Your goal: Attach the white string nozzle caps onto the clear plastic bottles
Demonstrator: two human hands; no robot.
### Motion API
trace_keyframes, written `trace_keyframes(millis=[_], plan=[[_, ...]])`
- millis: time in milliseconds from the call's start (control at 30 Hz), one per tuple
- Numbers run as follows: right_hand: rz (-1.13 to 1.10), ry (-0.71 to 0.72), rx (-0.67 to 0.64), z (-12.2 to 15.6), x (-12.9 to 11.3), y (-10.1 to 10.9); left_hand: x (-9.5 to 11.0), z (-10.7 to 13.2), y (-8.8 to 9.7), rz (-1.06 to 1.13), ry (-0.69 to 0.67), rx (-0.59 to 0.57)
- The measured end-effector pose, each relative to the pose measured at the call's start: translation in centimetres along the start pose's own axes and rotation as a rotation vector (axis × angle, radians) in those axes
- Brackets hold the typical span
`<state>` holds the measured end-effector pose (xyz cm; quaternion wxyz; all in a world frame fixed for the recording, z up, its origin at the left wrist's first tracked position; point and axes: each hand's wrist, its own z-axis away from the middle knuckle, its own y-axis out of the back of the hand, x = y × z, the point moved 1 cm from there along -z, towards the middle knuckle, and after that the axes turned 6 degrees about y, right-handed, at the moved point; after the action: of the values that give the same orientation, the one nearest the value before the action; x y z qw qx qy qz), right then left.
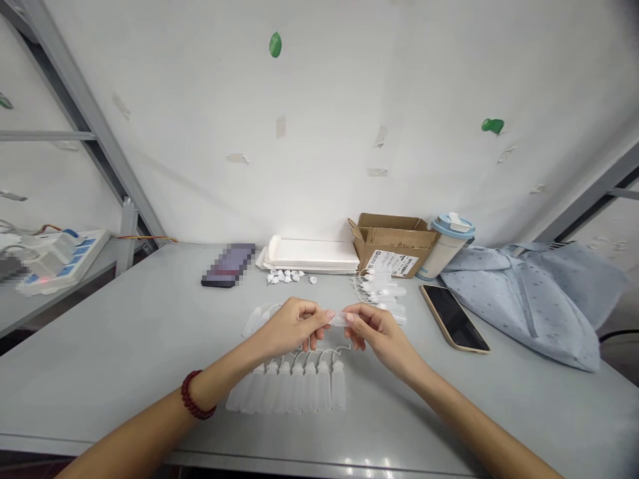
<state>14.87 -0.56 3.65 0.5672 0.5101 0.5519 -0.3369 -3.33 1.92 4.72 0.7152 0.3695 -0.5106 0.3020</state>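
Observation:
Between both hands is a small translucent plastic bottle [339, 320], held roughly level above the grey table. My left hand [304, 322] pinches its left end between thumb and fingers. At the opposite end, my right hand [368, 324] is closed on it, thumb on top. Fingers cover most of the bottle. Below lies a row of similar bottles [297, 389] with thin curved strands at their tops. More bottles [253, 319] lie partly hidden behind my left hand, and another group [384, 289] lies beyond my right. Small white caps [284, 275] are scattered farther back.
White flat packets [314, 256] are stacked against the wall, beside an opened cardboard box [394, 243] and a blue-lidded cup [444, 246]. On the right lie a phone [455, 318] and a light blue cloth bag [524, 299]. A dark, pixelated object [228, 265] lies back left.

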Motion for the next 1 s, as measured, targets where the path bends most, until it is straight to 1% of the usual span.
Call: trace_keyframes(millis=[367, 633, 700, 833, 867, 900, 933, 1000], plan=[[0.039, 0.02, -0.017, 0.02, -0.2, 0.24, 0.21, 0.26, -0.08, -0.088, -0.05, 0.049], [-0.087, -0.061, -0.06, -0.19, 0.15, 0.55, 0.23, 0.45, -0.24, -0.14, -0.029, 0.046], [-0.098, -0.087, -0.075, -0.2, 0.36, 0.59, 0.12, 0.54, -0.45, -0.214, -0.07, 0.074], [-0.135, -0.146, -0.085, -0.24, 0.68, 0.55, 0.2, 0.78, -0.91, -0.436, -0.282, 0.216], [-0.148, -0.158, -0.077, -0.25, 0.68, 0.52, 0.25, 0.77, -0.95, -0.448, -0.301, 0.232], [-0.156, -0.164, -0.063, -0.24, 0.65, 0.49, 0.27, 0.72, -0.94, -0.429, -0.288, 0.228], [-0.151, -0.161, -0.048, -0.23, 0.58, 0.45, 0.27, 0.63, -0.88, -0.382, -0.246, 0.202], [-0.111, -0.131, -0.023, -0.16, 0.4, 0.36, 0.17, 0.36, -0.67, -0.247, -0.134, 0.116]])
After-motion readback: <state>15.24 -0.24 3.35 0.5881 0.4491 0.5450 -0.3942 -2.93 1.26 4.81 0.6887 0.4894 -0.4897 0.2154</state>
